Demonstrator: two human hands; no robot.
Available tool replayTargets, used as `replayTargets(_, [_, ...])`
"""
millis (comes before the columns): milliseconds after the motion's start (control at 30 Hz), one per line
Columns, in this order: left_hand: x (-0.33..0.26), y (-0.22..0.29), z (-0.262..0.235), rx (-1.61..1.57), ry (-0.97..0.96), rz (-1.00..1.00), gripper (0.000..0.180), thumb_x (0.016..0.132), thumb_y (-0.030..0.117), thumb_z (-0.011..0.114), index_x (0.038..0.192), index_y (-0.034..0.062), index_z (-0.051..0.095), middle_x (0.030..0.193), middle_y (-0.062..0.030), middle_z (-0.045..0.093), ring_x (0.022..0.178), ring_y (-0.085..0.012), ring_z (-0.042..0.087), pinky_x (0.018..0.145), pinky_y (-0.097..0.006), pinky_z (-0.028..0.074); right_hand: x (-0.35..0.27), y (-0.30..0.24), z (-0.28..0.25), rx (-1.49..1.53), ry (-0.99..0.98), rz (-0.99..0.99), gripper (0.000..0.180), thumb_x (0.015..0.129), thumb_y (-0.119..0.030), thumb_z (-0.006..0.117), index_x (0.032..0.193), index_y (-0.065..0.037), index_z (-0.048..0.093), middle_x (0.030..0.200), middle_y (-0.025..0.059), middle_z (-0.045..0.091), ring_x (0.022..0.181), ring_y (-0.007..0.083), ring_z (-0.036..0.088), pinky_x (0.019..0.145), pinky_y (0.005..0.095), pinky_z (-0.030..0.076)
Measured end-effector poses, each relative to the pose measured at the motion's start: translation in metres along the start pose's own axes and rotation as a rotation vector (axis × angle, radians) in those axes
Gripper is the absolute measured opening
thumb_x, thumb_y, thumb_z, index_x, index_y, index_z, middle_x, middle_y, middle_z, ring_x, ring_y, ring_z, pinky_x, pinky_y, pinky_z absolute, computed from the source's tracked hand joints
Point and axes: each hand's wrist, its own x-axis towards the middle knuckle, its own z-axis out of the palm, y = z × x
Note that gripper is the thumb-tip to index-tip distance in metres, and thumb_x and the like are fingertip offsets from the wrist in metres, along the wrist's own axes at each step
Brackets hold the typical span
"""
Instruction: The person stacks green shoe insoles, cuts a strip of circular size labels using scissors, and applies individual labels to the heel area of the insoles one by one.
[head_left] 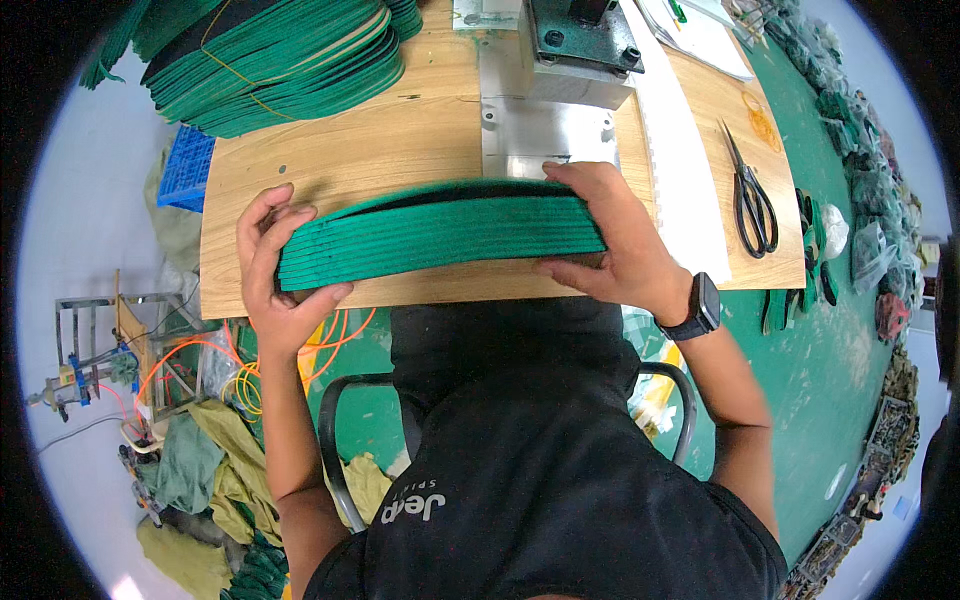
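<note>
Between my two hands is a stack of long green strips (440, 235), edges toward me, held level over the near part of the wooden table. The top strip bows up a little, leaving a dark gap beneath it. My left hand (275, 255) grips the left end, thumb below and fingers over the end. At the right end my right hand (615, 235) is closed round the stack, thumb underneath. A dark watch (703, 305) is on my right wrist. The ends of the strips are partly hidden by my fingers.
A large pile of green pieces (330, 70) tied with a yellow band lies at the far left. A metal press block (580, 60) stands on a steel plate (545, 130). Black-handled scissors (752, 200) and yellow rubber bands (760, 120) lie at right. Orange hoses (190, 345) run over the floor.
</note>
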Motion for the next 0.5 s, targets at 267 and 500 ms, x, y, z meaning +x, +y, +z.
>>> replayTargets(267, [-0.002, 0.000, 0.000, -0.067, -0.034, -0.112, 0.066, 0.070, 0.033, 0.070, 0.124, -0.0005, 0.052, 0.120, -0.0164, 0.052, 0.112, -0.0288, 0.051, 0.098, -0.036, 0.037, -0.012, 0.008, 0.002, 0.056, -0.030, -0.060, 0.070, 0.068, -0.007, 0.074, 0.129, 0.001, 0.040, 0.113, 0.0183, 0.049, 0.106, 0.0364, 0.048, 0.094, 0.0408, 0.040])
replayTargets(500, [0.021, 0.022, 0.007, -0.124, 0.073, -0.310, 0.033, 0.087, 0.014, 0.062, 0.117, 0.0004, 0.060, 0.112, -0.0108, 0.062, 0.107, -0.0173, 0.054, 0.098, -0.030, 0.038, 0.001, -0.003, -0.014, 0.360, 0.206, 0.450, 0.028, 0.082, -0.013, 0.070, 0.107, -0.002, 0.063, 0.102, 0.0064, 0.063, 0.097, 0.0142, 0.058, 0.088, 0.0273, 0.044])
